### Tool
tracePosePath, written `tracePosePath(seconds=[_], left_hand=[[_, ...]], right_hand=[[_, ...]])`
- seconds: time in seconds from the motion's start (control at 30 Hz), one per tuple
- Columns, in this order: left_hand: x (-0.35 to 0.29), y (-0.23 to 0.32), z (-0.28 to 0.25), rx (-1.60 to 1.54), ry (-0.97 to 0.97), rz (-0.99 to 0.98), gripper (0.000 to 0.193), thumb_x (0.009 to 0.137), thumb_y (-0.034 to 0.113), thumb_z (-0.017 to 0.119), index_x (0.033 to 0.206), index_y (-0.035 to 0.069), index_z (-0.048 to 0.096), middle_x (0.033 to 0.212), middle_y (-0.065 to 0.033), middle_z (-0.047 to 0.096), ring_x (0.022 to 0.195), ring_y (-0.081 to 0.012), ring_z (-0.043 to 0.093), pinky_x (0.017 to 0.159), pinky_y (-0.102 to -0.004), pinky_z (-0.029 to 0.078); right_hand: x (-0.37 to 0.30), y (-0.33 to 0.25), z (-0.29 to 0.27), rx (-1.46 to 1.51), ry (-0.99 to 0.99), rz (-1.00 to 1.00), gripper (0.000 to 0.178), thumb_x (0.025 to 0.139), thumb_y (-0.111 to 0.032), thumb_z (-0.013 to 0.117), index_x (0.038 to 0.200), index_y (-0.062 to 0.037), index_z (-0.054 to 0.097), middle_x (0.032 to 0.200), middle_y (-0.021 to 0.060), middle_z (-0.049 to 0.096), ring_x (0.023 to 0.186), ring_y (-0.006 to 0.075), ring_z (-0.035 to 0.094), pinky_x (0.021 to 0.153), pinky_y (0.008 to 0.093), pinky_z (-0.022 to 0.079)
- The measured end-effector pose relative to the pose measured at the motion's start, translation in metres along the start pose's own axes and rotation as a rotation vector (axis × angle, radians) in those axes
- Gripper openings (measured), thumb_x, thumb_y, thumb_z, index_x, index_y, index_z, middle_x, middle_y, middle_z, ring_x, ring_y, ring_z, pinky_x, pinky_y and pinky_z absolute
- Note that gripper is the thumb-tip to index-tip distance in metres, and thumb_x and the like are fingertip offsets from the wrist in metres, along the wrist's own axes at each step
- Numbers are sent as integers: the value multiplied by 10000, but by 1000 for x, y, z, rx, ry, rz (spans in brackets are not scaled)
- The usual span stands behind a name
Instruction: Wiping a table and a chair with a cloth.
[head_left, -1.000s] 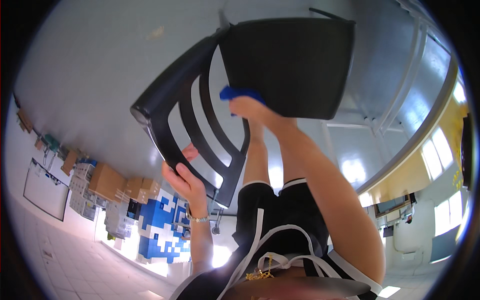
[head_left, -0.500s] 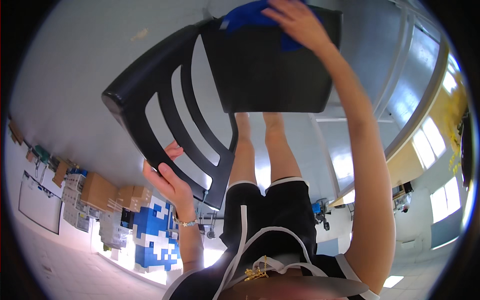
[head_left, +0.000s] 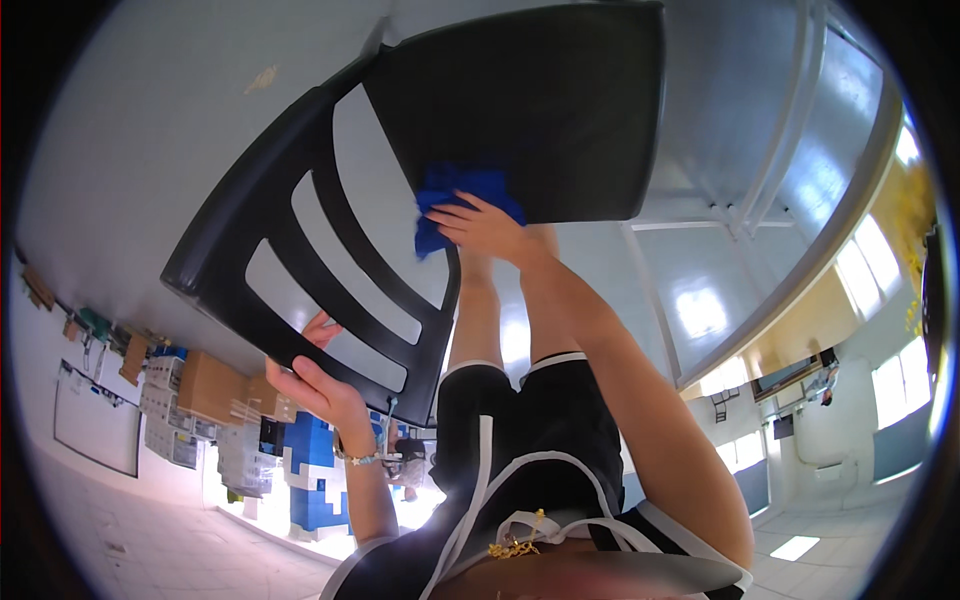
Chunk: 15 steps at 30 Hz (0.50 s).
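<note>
A black chair [head_left: 540, 110] stands in front of me, its smooth seat toward the right and its slatted backrest [head_left: 235, 190] toward the left. My left hand [head_left: 325, 390] is closed round the near end of the backrest's top rail, thumb on one side and fingers passing through a gap between slats. At the seat's near left corner, by the backrest, my right hand [head_left: 485, 228] presses a blue cloth [head_left: 470, 182] against the chair. Part of the cloth hangs over the seat's edge. My right palm is hidden from above.
Grey floor [head_left: 110, 200] lies around the chair. A table with a curved wooden edge [head_left: 800, 295] stands to the right. Cardboard boxes [head_left: 212, 385] and blue-and-white stacks [head_left: 310, 440] are at the lower left. My legs [head_left: 475, 315] are close to the seat's near edge.
My right hand has brought the blue cloth from the seat's far edge to its near left corner. The chair appears slightly farther left in view, with my left hand still on the backrest.
</note>
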<state>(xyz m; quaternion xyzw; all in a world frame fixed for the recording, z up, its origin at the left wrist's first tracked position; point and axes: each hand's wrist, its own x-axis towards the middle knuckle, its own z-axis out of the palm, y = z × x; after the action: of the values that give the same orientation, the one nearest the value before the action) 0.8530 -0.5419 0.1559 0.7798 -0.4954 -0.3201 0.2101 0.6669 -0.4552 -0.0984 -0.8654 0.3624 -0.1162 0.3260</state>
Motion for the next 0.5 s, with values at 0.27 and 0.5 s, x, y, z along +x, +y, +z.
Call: tracePosePath(seconds=[0.27,0.5], left_hand=[[1,3,-5,26,-11,15,293,1005,163,276,1244,-6,301,924,-173,593,899,-282,627,765,-345,550],[0,6,-2,6,-9,10,295,1012,177,271,1237,-10,310,916,-170,589,910,-286,625,757,-352,555]], right_hand=[[-9,147,-106,-296,117,362,470,796,-95,481,1253,-192,526,1342,3,486,1270,173,420,1105,413,270],[-135,90,-75,-286,161,667,473,752,-22,527,1214,-123,543,1302,112,484,1278,317,392,1082,545,234]])
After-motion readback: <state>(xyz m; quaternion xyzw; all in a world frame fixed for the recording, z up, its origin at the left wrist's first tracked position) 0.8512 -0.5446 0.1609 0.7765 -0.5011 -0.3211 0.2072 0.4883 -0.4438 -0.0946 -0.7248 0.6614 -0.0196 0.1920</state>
